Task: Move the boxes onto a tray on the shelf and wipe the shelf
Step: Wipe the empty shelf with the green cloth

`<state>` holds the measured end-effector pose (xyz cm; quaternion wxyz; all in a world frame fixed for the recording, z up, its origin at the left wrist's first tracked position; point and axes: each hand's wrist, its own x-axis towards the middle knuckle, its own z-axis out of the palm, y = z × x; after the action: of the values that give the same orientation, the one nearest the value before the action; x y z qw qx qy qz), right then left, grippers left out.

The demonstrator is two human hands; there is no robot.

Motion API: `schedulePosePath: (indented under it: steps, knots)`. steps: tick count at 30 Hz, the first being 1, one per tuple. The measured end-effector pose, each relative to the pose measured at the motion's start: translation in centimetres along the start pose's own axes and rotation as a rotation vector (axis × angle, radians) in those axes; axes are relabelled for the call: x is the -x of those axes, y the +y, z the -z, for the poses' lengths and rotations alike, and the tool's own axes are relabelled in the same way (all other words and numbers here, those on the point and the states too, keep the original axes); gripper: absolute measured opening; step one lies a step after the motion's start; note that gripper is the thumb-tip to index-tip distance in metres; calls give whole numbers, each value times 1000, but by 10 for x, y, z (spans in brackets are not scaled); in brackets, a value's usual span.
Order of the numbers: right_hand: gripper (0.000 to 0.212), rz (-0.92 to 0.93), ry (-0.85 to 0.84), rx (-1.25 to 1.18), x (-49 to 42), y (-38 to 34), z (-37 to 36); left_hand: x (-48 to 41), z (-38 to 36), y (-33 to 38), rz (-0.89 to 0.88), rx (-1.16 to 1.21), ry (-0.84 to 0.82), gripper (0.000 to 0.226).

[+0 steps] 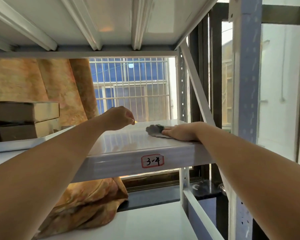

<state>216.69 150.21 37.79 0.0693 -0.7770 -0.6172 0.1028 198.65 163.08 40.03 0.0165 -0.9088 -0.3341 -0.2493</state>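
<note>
Several brown cardboard boxes (27, 111) are stacked at the far left on a white tray (16, 146) that sits on the white metal shelf (128, 141). A grey cloth (154, 129) lies on the shelf's right part. My right hand (182, 132) presses flat on the cloth, fingers straight and pointing left. Over the middle of the shelf my left hand (119, 118) hovers with its fingers loosely curled and holds nothing.
The shelf's front edge carries a label reading 3-4 (152, 161). A barred window (132, 87) is behind. An orange patterned curtain (59, 87) hangs at the back left and bunches on the lower shelf (145, 222). A blue upright post (246, 84) stands on the right.
</note>
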Motion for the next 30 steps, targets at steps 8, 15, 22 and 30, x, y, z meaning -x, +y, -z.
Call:
schedulePosePath:
  steps: [8, 15, 22, 30]
  knots:
    - [52, -144, 56, 37, -8, 19, 6, -6, -8, -8, -34, 15, -19, 26]
    - [54, -197, 6, 53, -9, 12, 9, -7, -10, -4, -20, 85, 29, 25]
    - [53, -87, -23, 99, -16, -41, 2, -3, -9, -8, -23, 73, 48, 25]
    - [54, 40, -72, 180, -38, -125, -16, 4, -3, -18, 152, -70, 227, 24]
